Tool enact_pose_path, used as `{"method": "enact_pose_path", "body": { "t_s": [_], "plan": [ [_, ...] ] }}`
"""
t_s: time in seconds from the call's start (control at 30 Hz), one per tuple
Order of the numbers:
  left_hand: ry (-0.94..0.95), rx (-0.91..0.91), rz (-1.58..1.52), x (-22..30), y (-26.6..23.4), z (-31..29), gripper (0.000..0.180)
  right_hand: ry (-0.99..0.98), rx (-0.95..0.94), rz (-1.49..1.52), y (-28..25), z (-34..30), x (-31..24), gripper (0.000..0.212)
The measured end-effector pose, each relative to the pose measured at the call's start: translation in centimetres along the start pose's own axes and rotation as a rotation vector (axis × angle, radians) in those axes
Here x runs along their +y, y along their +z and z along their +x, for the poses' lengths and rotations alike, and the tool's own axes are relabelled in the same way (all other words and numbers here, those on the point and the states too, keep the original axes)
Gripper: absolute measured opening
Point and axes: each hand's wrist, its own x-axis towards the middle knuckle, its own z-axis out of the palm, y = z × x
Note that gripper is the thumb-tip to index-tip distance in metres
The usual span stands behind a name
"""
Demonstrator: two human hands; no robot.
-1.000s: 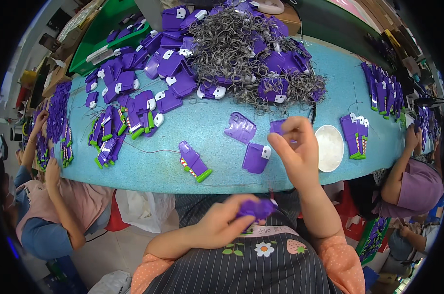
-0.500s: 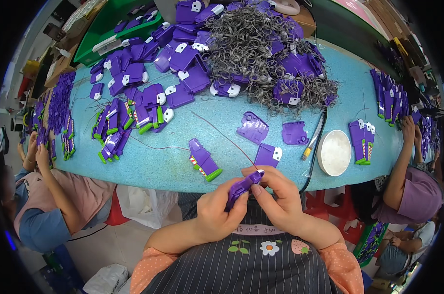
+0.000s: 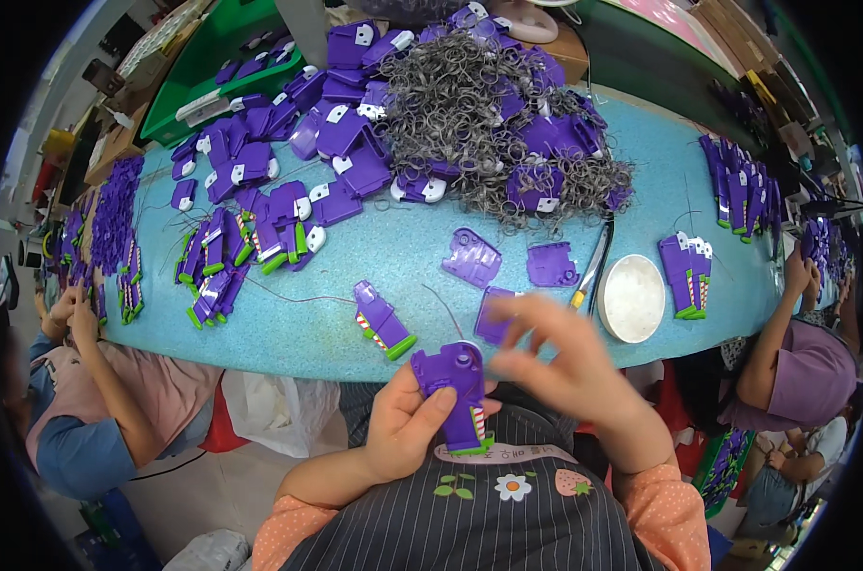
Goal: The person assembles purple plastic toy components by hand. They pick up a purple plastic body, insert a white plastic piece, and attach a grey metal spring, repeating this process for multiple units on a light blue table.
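Note:
My left hand (image 3: 408, 423) grips a purple plastic toy leg (image 3: 448, 371) with a green foot and a striped side panel, its thumb pressed on the front. A thin dark wire rises from the leg's top. Just to the right, my right hand (image 3: 565, 362) is lifted off the leg, fingers apart and blurred, with nothing visible in it. Its fingertips partly cover a purple shell (image 3: 490, 322) on the table. Another purple leg (image 3: 379, 319) with a green foot and a wire lies beyond my left hand. Two more purple shells (image 3: 471, 257) (image 3: 552, 265) lie further back.
On the blue table (image 3: 336, 247) lie a heap of grey coiled wires (image 3: 451, 124), piled purple shells (image 3: 355, 143) and several finished-looking legs (image 3: 217, 252). A white round dish (image 3: 631, 298) and a yellow-handled tool (image 3: 584, 290) stand right. Co-workers sit at both sides.
The leg has been turned so its broad face and green foot show, and it sits lower. My right hand has let go of it and moved up to the right.

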Motion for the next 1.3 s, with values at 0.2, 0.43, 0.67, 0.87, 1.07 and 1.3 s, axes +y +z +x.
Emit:
{"method": "enact_pose_path", "body": {
  "t_s": [0.2, 0.43, 0.67, 0.87, 1.07, 1.3],
  "plan": [
    [-0.046, 0.032, 0.019, 1.4, -0.7, -0.5, 0.033, -0.258, 0.604, -0.846, -4.2, 6.4, 2.6, 0.02],
    [-0.105, 0.019, 0.012, 0.6, -2.0, -0.3, 0.031, 0.058, 0.498, -0.729, -5.9, 10.1, 3.1, 0.012],
    [0.089, 0.089, 0.075, 0.8, -2.5, -0.3, 0.031, -0.288, 0.578, -0.285, -5.7, 8.7, -0.6, 0.006],
    [0.054, 0.128, 0.088, -0.2, -1.6, 0.0, 0.03, -0.287, 0.27, -0.596, 0.0, 2.8, 3.8, 0.009],
    [0.125, 0.233, 0.082, -0.3, -2.4, 0.0, 0.03, -0.132, 0.46, -0.432, -0.7, 0.3, 3.7, 0.011],
    [0.114, 0.26, 0.069, 0.2, -2.7, 0.0, 0.031, 0.014, 0.2, -0.535, -0.5, 3.1, 2.4, 0.017]
  ]
}}
